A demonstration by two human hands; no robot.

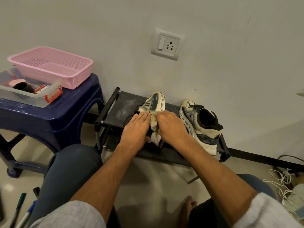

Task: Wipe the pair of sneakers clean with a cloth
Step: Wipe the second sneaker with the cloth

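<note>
An "N" logo shows on each shoe. The tipped sneaker (pixel 155 102) lies on the black rack (pixel 118 111), its heel hidden by the hands. The left hand (pixel 136 127) presses flat on it, and the right hand (pixel 171 127) bunches the cloth (pixel 153 120) against it. The upright sneaker (pixel 200 125) stands near; the clear box (pixel 24 97) has unreadable labels

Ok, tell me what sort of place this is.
Probably a room in a home: a low shoe rack against a wall with a socket plate, a blue plastic stool holding a pink basket.
</note>
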